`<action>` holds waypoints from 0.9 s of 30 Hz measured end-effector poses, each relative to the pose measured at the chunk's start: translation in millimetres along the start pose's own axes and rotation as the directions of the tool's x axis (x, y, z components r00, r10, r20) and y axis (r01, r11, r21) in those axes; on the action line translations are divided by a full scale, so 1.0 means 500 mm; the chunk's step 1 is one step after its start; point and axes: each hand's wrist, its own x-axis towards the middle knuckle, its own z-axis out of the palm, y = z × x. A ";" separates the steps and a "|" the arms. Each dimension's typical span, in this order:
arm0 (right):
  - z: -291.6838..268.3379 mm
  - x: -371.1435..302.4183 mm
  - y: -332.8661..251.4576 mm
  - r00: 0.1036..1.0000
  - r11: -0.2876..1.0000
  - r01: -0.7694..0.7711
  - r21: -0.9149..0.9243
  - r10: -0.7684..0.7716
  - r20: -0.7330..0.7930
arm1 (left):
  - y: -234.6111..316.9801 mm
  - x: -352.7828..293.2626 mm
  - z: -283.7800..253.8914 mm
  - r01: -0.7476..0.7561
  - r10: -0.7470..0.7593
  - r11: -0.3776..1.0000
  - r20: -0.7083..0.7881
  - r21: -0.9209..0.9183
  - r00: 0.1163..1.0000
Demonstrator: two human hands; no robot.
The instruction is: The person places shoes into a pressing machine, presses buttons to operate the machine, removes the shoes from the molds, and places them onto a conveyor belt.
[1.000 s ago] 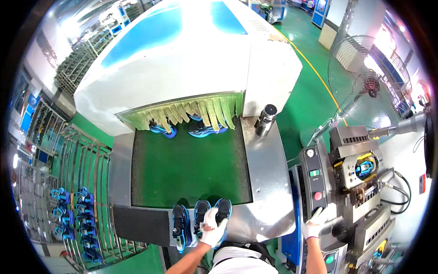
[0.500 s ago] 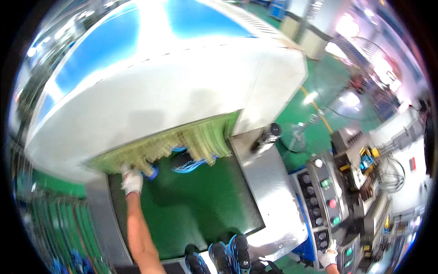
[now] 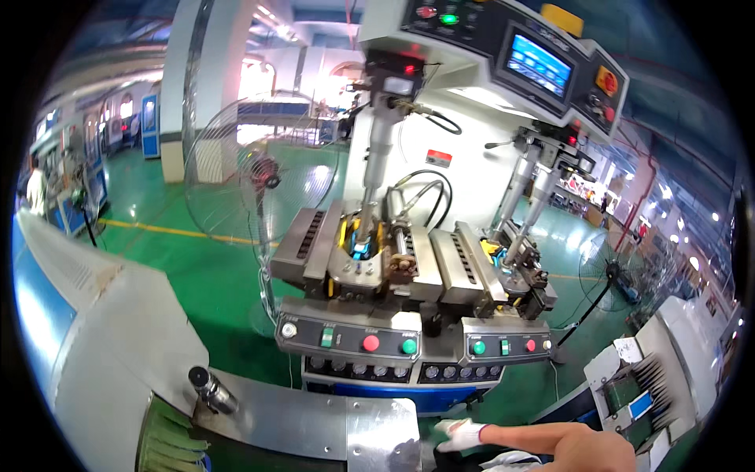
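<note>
Beside the metal counter (image 3: 314, 421), the white-gloved right hand (image 3: 460, 434) is seen; its grip cannot be told, nor the unseen left hand's.

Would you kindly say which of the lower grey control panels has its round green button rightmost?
The left panel; the right panel has its green button leftmost.

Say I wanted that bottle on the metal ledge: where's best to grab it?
I'd wrap a hand around the bottle's body, just below its black cap, coming from the right. Its roughly cylindrical shape suits a wraparound grip, and the cap might be loose. The white machine crowds its left, while the metal ledge extends rightward.
</note>
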 end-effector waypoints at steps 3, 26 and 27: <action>0.025 -0.010 -0.047 0.916 0.909 0.402 0.113 -0.396 -0.067 | 0.231 -0.130 -0.166 -0.132 0.173 0.980 0.314 -0.147 0.934; -0.087 -0.134 0.103 1.000 -0.557 0.016 0.830 0.031 0.001 | 0.999 -0.823 -0.336 -0.310 0.801 0.531 0.348 -0.788 0.487; -0.077 -0.137 0.115 1.000 -0.558 0.009 0.830 0.024 0.006 | 0.982 -0.838 -0.313 -0.603 0.836 0.546 0.415 -0.581 0.358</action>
